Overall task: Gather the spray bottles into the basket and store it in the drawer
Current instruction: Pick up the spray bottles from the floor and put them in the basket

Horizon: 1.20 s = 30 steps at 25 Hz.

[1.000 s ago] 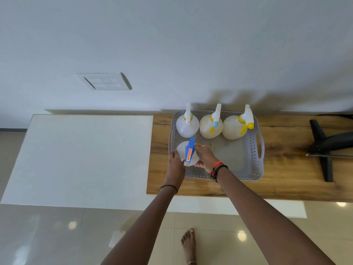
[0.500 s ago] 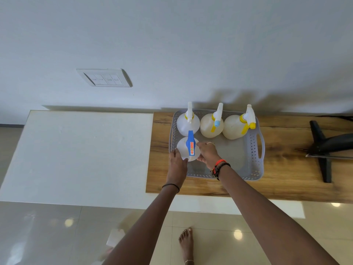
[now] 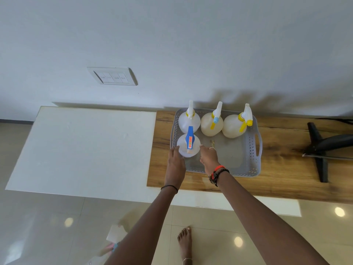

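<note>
A grey perforated basket (image 3: 257,150) sits on the wooden top (image 3: 286,175). Three pale spray bottles stand along its back wall: one with a white and yellow head (image 3: 188,124), one with a blue nozzle tip (image 3: 210,127), one with a yellow trigger (image 3: 233,128). A fourth bottle with a blue trigger (image 3: 188,149) stands in the basket's front left corner. My left hand (image 3: 175,161) holds its left side. My right hand (image 3: 209,157) holds its right side with the fingertips.
A white cabinet top (image 3: 86,146) adjoins the wooden top on the left. A black stand (image 3: 321,148) lies on the wood at the right. A switch plate (image 3: 112,75) is on the wall. My bare foot (image 3: 185,243) and some small items (image 3: 114,236) are on the tiled floor.
Both hands turned the blue-trigger bottle so that its trigger points towards the back bottles, and it now stands upright in the front left corner.
</note>
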Available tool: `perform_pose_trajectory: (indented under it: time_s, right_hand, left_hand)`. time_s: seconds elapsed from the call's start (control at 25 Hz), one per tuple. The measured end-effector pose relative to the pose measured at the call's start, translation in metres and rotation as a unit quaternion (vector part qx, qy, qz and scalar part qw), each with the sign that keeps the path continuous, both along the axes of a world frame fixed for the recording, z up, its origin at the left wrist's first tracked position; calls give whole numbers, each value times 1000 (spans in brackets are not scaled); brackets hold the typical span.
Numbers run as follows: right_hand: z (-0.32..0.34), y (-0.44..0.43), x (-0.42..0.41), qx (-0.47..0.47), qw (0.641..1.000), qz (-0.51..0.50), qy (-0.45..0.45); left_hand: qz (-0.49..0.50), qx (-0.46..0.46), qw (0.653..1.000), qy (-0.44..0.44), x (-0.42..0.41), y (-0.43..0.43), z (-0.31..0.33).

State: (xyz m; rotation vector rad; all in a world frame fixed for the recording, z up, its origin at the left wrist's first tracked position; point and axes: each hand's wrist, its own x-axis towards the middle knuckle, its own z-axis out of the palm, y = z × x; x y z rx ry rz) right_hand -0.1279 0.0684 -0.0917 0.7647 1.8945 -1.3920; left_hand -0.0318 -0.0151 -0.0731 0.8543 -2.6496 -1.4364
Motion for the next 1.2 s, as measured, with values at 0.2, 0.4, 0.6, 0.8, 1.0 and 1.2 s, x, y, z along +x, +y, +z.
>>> perform_pose_trajectory:
  time_s: [0.2, 0.4, 0.6, 0.8, 1.0, 1.2]
  right_hand:
    - [22, 13, 47, 1, 1000, 1, 23]
    - [40, 33, 118, -6, 999, 39, 38]
    - [51, 51, 192, -5, 994, 100, 34]
    - [43, 54, 278, 3, 988, 152, -7]
    - [30, 36, 358, -11, 987, 158, -35]
    - [16, -6, 432, -10, 986, 156, -64]
  left_hand:
    - [54, 5, 999, 1, 54, 16, 10]
    - [105, 0, 994, -34, 135, 39, 27]
    - [161, 24, 986, -39, 223, 56, 36]
    - [222, 56, 971, -70, 313, 63, 30]
    - [269, 65, 957, -86, 386, 48, 23]
    - [311, 97, 942, -79, 453, 19, 18]
